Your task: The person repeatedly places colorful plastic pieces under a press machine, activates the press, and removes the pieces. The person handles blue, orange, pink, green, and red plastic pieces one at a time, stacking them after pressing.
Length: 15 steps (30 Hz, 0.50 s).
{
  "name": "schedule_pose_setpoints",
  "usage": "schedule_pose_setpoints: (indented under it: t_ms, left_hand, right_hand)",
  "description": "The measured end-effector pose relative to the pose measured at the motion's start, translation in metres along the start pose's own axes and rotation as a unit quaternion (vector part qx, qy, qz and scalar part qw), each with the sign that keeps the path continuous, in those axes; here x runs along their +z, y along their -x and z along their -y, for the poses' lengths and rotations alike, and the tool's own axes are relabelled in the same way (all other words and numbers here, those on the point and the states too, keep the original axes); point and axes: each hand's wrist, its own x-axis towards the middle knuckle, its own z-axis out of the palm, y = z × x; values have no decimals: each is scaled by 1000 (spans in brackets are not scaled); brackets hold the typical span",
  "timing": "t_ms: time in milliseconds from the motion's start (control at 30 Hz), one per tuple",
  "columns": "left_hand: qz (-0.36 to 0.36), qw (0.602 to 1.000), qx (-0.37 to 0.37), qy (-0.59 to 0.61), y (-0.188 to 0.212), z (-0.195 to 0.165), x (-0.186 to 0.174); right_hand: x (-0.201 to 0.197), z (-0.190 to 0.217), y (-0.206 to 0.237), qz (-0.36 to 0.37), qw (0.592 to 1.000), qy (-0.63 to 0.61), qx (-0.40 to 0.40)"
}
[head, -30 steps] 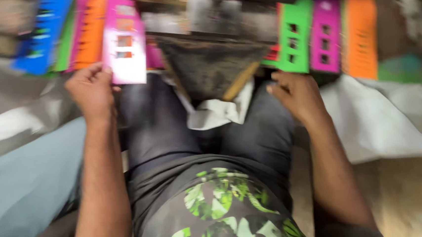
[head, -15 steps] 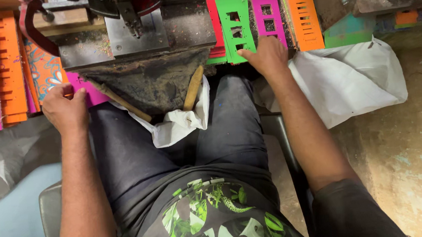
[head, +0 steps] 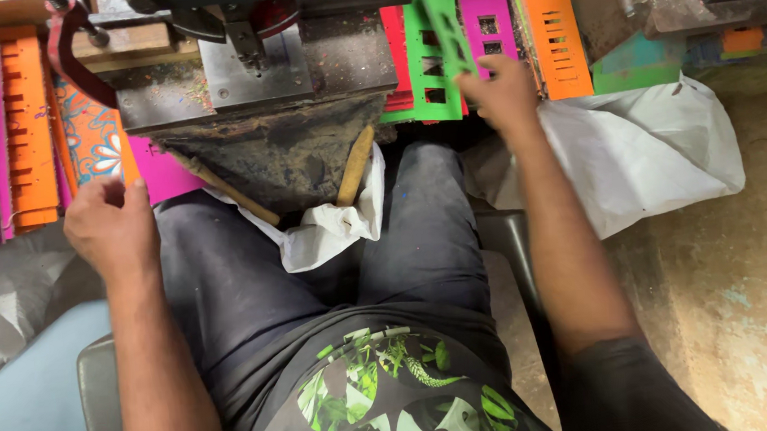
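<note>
Green card (head: 438,14) is pinched in my right hand (head: 506,99); my left hand (head: 113,227) grips the pink sheet (head: 160,173). Tilted like this, it could catch on the press (head: 257,80).

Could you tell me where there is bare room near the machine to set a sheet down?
Bare floor right of the white bag. Crowded: coloured sheets by the left hand, and punched sheets at the right hand.

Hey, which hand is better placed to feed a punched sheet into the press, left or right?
Right. The right hand holds a green punched sheet lifted beside the press plate. The left hand rests low at the magenta sheet, not lifting anything.
</note>
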Motion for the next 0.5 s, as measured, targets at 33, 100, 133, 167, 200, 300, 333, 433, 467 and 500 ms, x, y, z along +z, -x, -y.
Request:
schedule_pose_setpoints:
  t_ms: [33, 100, 133, 167, 200, 300, 333, 433, 467, 500]
  left_hand:
    - [20, 1000, -17, 7, 5, -10, -13]
    - [188, 969, -144, 67, 6, -30, -39]
    - [266, 937, -204, 99, 7, -43, -50]
    - [294, 932, -166, 131, 9, -58, -58]
    - [320, 924, -127, 164, 14, -75, -62]
    - [322, 891, -81, 309, 30, -131, -50]
    - [319, 858, -74, 397, 35, -148, -41]
    - [288, 775, -214, 520, 36, -187, -12]
    - [274, 762, -212, 547, 35, -194, -4]
    - [260, 748, -209, 573, 35, -199, 3]
  right_hand:
    - [-15, 1, 0, 64, 988, -138, 11]
    - [-46, 2, 8, 134, 951, -278, -29]
    - [-55, 1, 19, 141, 945, -284, -85]
    - [-64, 2, 31, 138, 952, -230, -149]
    - [-74, 3, 47, 134, 952, -175, -212]
    - [-80, 14, 85, 154, 927, -111, -323]
    - [-78, 18, 96, 166, 918, -106, -345]
    - [-72, 32, 123, 161, 908, 41, -384]
    - [-70, 36, 128, 162, 901, 67, -397]
    - [-69, 39, 132, 162, 893, 94, -409]
